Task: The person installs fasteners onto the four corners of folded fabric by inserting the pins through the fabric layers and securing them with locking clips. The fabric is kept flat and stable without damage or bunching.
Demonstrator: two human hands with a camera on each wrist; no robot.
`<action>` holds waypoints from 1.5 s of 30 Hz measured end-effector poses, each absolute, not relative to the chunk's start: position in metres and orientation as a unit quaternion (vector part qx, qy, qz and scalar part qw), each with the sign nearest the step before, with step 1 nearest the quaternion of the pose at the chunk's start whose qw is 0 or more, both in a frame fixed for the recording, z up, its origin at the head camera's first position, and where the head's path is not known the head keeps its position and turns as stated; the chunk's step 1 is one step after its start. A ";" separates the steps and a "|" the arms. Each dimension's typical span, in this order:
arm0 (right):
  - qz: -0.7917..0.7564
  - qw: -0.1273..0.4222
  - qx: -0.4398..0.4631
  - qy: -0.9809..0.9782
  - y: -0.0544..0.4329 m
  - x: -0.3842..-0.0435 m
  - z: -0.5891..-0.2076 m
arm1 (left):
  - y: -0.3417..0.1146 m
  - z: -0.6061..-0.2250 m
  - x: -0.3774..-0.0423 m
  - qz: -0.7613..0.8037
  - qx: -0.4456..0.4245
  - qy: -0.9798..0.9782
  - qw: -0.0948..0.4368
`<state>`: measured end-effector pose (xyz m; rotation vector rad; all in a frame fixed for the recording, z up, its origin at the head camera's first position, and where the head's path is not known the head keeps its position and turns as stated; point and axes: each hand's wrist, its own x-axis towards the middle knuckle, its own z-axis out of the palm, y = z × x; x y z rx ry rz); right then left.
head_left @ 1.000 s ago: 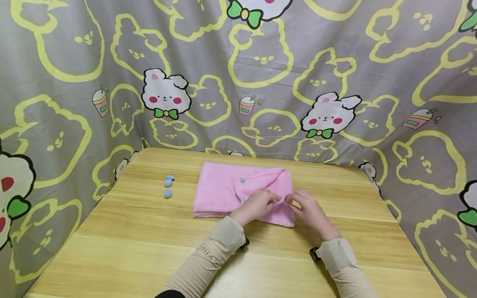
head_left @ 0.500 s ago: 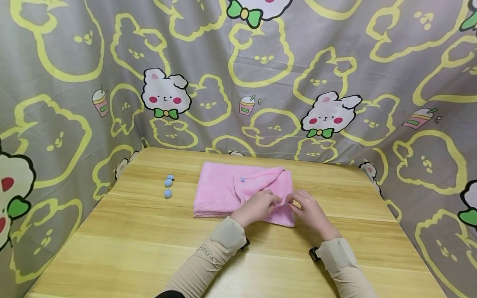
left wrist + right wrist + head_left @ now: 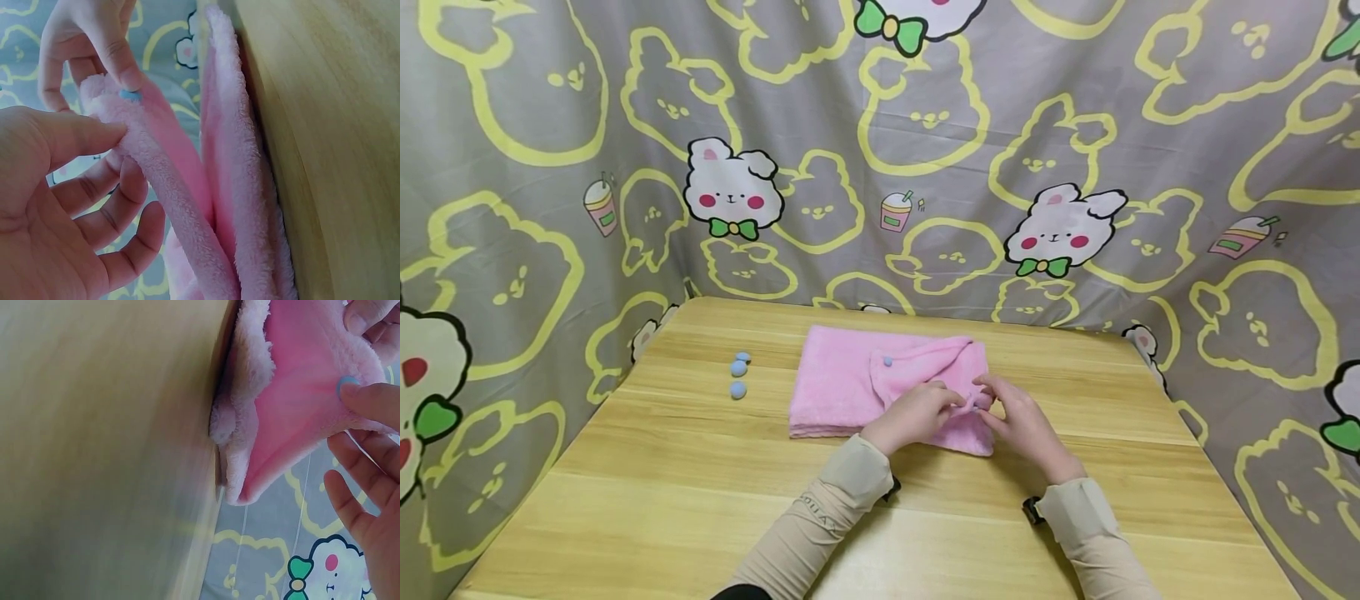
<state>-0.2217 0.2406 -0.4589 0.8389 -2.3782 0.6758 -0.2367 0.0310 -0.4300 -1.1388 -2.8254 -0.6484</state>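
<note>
1. Far L: 3 loose blue discs [image 3: 739,368] on tbl [image 3: 625,467], same spots as 0.5 s ago.
2. Ctr: pink cloth [image 3: 835,375], folded on tbl; blue stud [image 3: 887,362] on its flap, unchanged.
3. L hand [image 3: 917,412]: nearly closed, pinching cloth edge, other fingers loosely bent; no real shift.
4. R hand [image 3: 1022,421]: thumb on blue cap [image 3: 130,95], cloth betw. thumb & fingers; index now wider of thumb, so prob. a re-grip, fastening unfinished.

The table [image 3: 625,492] is yellow wood with streaky lines. A gray curtain [image 3: 831,92] hangs on the far, left and right sides. It has yellow animals [image 3: 930,117], white bunnies [image 3: 733,187] with green bows [image 3: 733,228], and pink cups [image 3: 896,213].
</note>
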 end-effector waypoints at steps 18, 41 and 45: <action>0.230 0.301 0.339 -0.861 0.243 -0.224 -0.459 | 0.030 -0.430 -0.240 -0.227 -0.372 -0.900 -0.018; 0.232 0.312 0.337 -0.858 0.243 -0.224 -0.459 | -0.056 -0.399 -0.274 -0.390 -0.270 -0.880 0.004; 0.234 0.316 0.341 -0.854 0.242 -0.225 -0.460 | -0.088 -0.398 -0.283 -0.416 -0.224 -0.881 0.029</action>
